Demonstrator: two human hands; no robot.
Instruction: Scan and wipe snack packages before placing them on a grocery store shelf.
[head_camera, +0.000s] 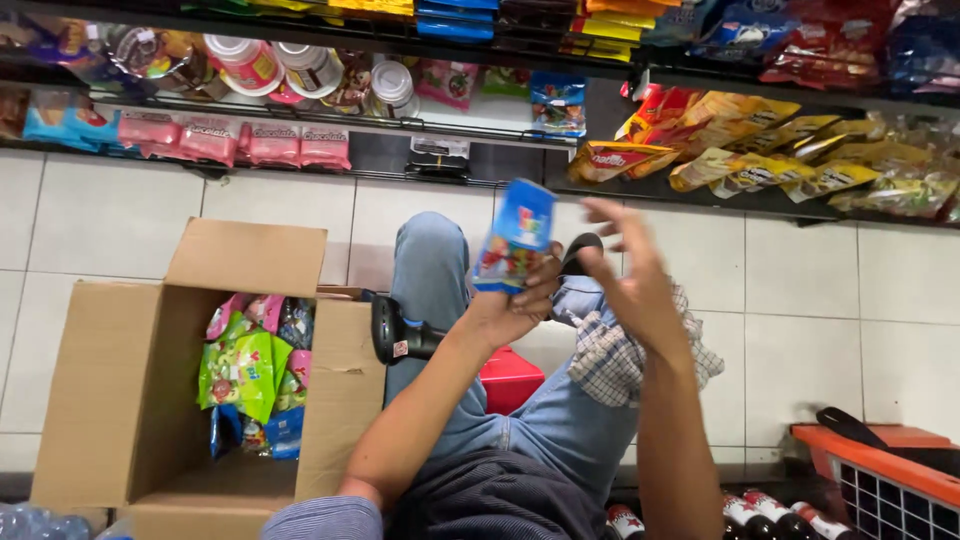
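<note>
At frame centre, the left hand (515, 305) pinches a small blue snack packet (515, 237); the right hand (630, 275), fingers spread, hovers beside it, touching nothing, right of the open brown cardboard box (150, 380).

Head camera looks steeply down, close over the hands, facing low shelves (300, 120).

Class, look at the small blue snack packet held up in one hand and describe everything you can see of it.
The small blue snack packet is a flat, glossy pouch that looks like plastic film, blue with a bright multicoloured picture across its lower front. It appears sealed and stands nearly upright, tilted slightly to the right. The left hand grips its bottom edge, raised above the person's knee in front of the shop shelves. The open right hand hovers just beside it, not touching it.
</note>
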